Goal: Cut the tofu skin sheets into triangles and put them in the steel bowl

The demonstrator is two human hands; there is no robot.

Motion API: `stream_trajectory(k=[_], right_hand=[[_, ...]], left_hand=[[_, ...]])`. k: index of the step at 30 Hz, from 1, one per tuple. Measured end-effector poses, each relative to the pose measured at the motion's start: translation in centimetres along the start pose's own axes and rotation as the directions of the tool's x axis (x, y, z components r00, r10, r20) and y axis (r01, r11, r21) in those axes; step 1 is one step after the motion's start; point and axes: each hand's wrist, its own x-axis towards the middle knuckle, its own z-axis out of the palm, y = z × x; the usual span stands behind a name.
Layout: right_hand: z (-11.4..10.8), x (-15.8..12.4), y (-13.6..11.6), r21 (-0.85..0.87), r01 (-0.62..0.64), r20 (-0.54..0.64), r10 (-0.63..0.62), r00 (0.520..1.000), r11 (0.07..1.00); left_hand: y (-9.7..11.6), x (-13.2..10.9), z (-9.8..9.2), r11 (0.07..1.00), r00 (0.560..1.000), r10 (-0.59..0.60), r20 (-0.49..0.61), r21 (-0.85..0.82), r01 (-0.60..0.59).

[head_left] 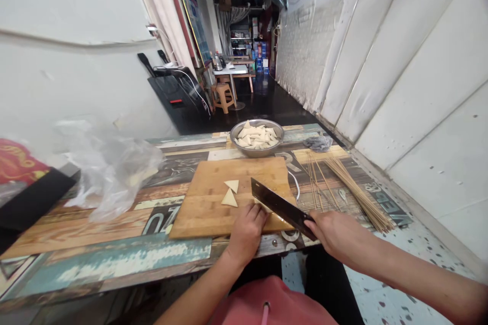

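My right hand (pixel 330 233) is closed round the handle of a dark-bladed kitchen cleaver (pixel 280 205), whose blade slants up and left over the wooden cutting board (pixel 206 213). Close beside the blade, my left hand (pixel 247 226) has its fingers curled down on a pale slice, mostly hidden under the fingertips and behind the blade. Two pale, tofu-like triangles (pixel 229 198) lie on the board just beyond my left hand, their points nearly touching. Behind the board stands a metal bowl (pixel 256 153) heaped with similar pale triangles (pixel 255 136).
Thin wooden skewers (pixel 358 193) lie in a bundle right of the board, with several loose ones beside it. A grey crumpled plastic bag (pixel 318 143) sits behind them. Clear plastic bags (pixel 110 167) cover the table's left side, near a black-edged box (pixel 34 198).
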Motion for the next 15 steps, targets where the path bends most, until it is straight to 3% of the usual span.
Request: stream_trajectory(k=[10, 12, 15], right_hand=[[-1.3, 1.8, -1.0, -0.069, 0.047, 0.103, -0.040, 0.994, 0.997], [-0.8, 2.4, -1.4, -0.048, 0.041, 0.066, -0.037, 0.997, 0.998], [0.0, 2.8, -1.2, 0.058, 0.045, -0.099, -0.039, 0.994, 0.997]], left_hand=[[-0.3, -0.8, 0.7, 0.996, 0.998, -0.049, 0.025, -0.079, 0.051], [-0.3, -0.8, 0.5, 0.996, 0.995, -0.066, 0.080, -0.061, 0.071], [-0.6, -0.3, -0.3, 0.996, 0.975, -0.067, 0.211, -0.040, 0.077]])
